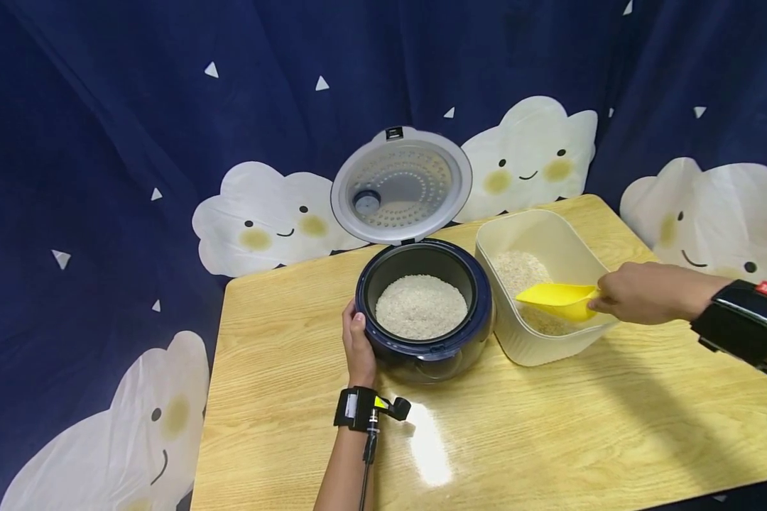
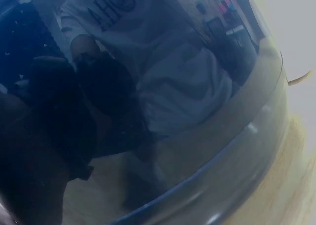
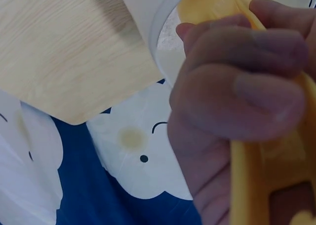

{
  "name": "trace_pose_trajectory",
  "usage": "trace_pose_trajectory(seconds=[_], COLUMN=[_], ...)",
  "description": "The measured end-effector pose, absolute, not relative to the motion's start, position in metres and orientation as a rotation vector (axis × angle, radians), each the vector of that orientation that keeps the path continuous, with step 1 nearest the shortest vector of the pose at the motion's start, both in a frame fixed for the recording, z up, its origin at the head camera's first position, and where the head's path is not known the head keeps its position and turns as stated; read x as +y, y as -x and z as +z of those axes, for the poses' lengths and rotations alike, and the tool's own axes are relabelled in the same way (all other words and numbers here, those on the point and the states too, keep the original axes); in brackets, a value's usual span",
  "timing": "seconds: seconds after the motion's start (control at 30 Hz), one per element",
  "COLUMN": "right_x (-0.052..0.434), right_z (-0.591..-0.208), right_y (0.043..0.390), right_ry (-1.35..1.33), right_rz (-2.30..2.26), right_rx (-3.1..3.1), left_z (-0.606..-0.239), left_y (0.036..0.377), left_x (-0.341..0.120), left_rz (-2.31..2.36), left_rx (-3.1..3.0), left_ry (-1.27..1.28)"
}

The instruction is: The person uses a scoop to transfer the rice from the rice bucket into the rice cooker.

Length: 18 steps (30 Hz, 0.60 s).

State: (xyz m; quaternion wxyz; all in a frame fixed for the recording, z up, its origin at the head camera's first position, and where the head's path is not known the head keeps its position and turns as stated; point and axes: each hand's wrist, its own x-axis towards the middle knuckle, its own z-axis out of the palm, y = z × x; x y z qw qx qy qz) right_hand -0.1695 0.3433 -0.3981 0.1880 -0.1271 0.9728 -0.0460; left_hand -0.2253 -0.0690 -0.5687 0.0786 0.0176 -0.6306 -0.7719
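Resting the left hand along the outer wall of the rice cooker, fingers extended, thumb up near the rim, probably for steadying
Pinching the yellow scoop by its handle in the right hand, mouth aimed leftward, above the loose rice in the cream container; being unable to tell any load in the scoop
Seeing cooker and container side by side between the hands, likely for a short reach across
Noting heaped rice in the pot just right of the left hand, and the raised lid beyond it, apparently tipped back for free access
Watching the container's rim close beneath the right hand, the nearest edge for snagging
Finding bare table left of the left hand, more between the forearms; beyond both hands, meeting the curtain soon past the table's far edge
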Motion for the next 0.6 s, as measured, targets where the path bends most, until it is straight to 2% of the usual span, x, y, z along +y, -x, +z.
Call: trace_pose_trajectory(seconds=[0.6], right_x=[0.327], right_z=[-0.407], right_y=[0.189], right_ry=[0.338], right_rz=[-0.140], right_rx=[2.484], left_z=[-0.570], left_y=[0.226], left_x=[-0.068], left_rz=[-2.308], left_rx=[-1.885], left_ry=[-0.065])
